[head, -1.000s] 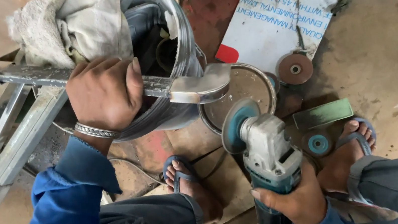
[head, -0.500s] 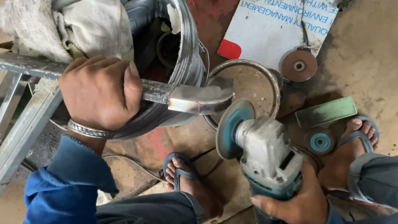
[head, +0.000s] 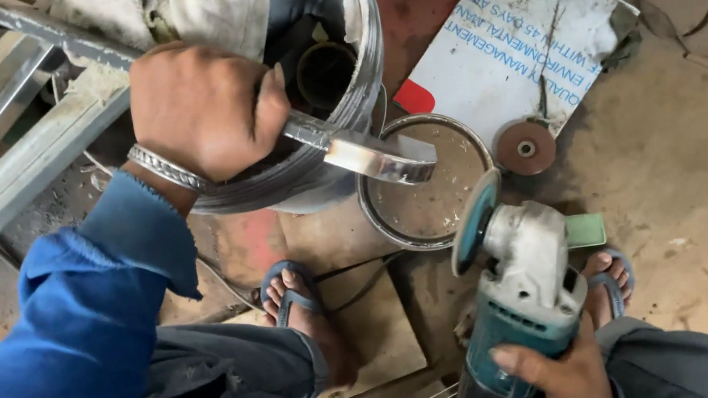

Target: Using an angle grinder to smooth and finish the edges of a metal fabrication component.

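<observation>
Seen from above, crouched over a dirt floor. Left hand in the upper left of the frame, fingers wrapped tight round a flat metal bar, its bright rounded end jutting toward frame centre over the rim of a metal bucket. Right hand at the bottom edge, fingers closed round the body of a teal angle grinder, disc tilted on edge and pointing up at the bar's end, near it but apart. Below the bar tip, a round tin lid lying flat; to its right a loose worn grinding disc resting on a white printed board. Metal frame pieces in the upper left; 2 sandalled feet, left and right, close under the tool. By judgement, shaping of the bar end in hand: best done with the bar braced hard on the bucket rim, disc brought in at a shallow angle with light pressure, sparks thrown away from toes and sleeve, and a firmer grip on the grinder than 1 hand gives.
</observation>
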